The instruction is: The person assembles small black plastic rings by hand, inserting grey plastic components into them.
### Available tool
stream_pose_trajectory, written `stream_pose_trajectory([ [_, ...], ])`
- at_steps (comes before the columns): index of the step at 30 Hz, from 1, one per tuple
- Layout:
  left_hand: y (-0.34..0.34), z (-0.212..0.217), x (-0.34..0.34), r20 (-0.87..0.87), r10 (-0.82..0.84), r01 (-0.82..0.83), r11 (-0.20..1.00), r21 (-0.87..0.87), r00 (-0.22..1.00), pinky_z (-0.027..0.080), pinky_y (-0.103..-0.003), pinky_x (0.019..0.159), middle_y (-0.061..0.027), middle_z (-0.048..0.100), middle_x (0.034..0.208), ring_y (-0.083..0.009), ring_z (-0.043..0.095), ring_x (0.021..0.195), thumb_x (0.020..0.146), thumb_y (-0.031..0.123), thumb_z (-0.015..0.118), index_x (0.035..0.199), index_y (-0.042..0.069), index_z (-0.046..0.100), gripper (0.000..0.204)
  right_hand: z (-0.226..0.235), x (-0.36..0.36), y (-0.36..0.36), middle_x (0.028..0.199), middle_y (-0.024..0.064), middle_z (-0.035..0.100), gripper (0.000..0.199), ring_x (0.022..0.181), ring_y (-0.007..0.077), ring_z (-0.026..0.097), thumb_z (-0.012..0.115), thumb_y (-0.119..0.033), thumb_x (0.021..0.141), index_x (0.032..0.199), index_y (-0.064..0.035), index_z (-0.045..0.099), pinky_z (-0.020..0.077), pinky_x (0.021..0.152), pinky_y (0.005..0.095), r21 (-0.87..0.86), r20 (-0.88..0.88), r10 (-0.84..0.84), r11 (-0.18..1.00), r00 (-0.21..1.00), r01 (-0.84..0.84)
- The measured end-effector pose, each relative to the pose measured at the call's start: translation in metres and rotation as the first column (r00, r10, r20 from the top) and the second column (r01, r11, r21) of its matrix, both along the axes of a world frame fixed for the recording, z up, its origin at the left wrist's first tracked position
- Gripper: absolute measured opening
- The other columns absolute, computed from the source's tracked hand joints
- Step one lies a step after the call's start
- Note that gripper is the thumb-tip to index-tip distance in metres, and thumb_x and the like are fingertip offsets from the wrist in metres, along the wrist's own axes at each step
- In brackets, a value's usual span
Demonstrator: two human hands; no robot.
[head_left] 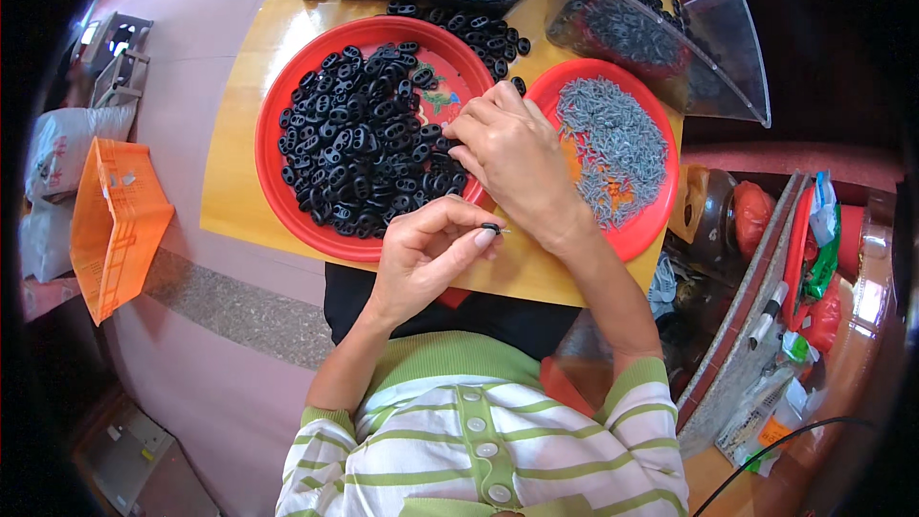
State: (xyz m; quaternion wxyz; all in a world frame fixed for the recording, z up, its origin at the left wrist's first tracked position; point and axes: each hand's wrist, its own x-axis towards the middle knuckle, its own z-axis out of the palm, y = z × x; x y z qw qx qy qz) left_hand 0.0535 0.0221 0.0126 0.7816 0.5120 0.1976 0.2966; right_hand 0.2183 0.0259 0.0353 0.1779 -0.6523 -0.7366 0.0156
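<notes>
My left hand (428, 247) pinches a small black two-holed plastic piece (491, 227) between thumb and forefinger, in front of the larger round red tray (269, 201). A thin metal tip, which looks like a screw, sticks out of the piece's right side. Black plastic pieces (359, 139) of the same kind are heaped in that tray. Over its right rim reaches my right hand (517, 161), fingers drawn together at the edge of the heap. What its fingertips hold, if anything, is hidden. Beside its wrist, a smaller red tray (664, 206) holds many grey screws (613, 129).
Both trays rest on a yellow tabletop (230, 168). Behind them stand clear plastic bins (708, 57) with more black pieces, some spilled nearby. An orange crate (120, 220) is on the floor at left. A cluttered shelf (742, 297) lies to the right.
</notes>
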Motion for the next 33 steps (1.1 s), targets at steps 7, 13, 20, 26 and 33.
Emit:
stream_pose_trajectory([
  [7,-0.001,0.002,0.001,-0.013,-0.001,0.001,1.0,-0.002,1.0,0.052,-0.024,0.073,-0.0063,0.061,0.091,-0.0109,0.061,0.081,0.089,0.0,0.057,0.102,-0.005,0.062,0.014,0.0,0.0,0.0,0.083,0.0033,0.062,0.014,0.09,0.023,0.055,0.07,-0.011,0.071,0.081,-0.0061,0.061,0.0457,0.08,0.0362,0.032,-0.107,-0.027,0.999,0.994,0.031],
  [13,-0.002,0.007,0.0,0.018,0.009,-0.007,0.996,-0.09,1.0,0.051,-0.024,0.073,-0.0063,0.061,0.091,-0.0115,0.061,0.082,0.09,0.0,0.056,0.101,-0.005,0.062,0.013,0.011,0.002,-0.022,0.078,0.0072,0.064,0.014,0.07,0.0205,0.062,0.067,-0.006,0.075,0.085,-0.0038,0.059,0.0501,0.062,0.034,-0.06,-0.551,-0.15,0.988,0.821,0.14],
  [20,0.005,0.018,0.01,-0.014,0.316,-0.313,0.946,0.086,0.949,0.05,-0.025,0.081,-0.0101,0.059,0.11,-0.0123,0.061,0.091,0.091,-0.001,0.054,0.101,-0.004,0.061,0.013,0.021,0.01,-0.055,0.089,0.0015,0.065,0.014,0.078,0.0067,0.061,0.066,-0.002,0.081,0.096,-0.0025,0.066,0.048,0.065,0.0199,-0.119,-0.876,-0.169,0.983,0.451,0.137],
  [26,0.0,0.021,0.024,-0.003,0.258,-0.258,0.965,-0.054,0.966,0.051,-0.026,0.084,-0.0104,0.064,0.1,-0.0149,0.064,0.091,0.091,0.001,0.055,0.102,-0.005,0.06,0.014,0.017,0.006,-0.069,0.095,0.0037,0.062,0.02,0.083,0.0084,0.061,0.062,0.0,0.084,0.104,-0.0016,0.064,0.0515,0.068,0.0219,-0.091,-0.938,-0.134,0.985,0.321,0.145],
  [33,-0.007,0.017,0.031,0.005,0.264,-0.258,0.949,-0.179,0.965,0.052,-0.027,0.081,-0.0119,0.066,0.095,-0.0159,0.065,0.086,0.091,0.003,0.055,0.102,-0.005,0.06,0.014,0.009,0.003,-0.083,0.095,0.0027,0.063,0.019,0.086,0.0067,0.06,0.062,-0.004,0.088,0.106,-0.0017,0.06,0.0504,0.075,0.0208,-0.144,-0.989,-0.137,0.976,-0.049,0.163],
])
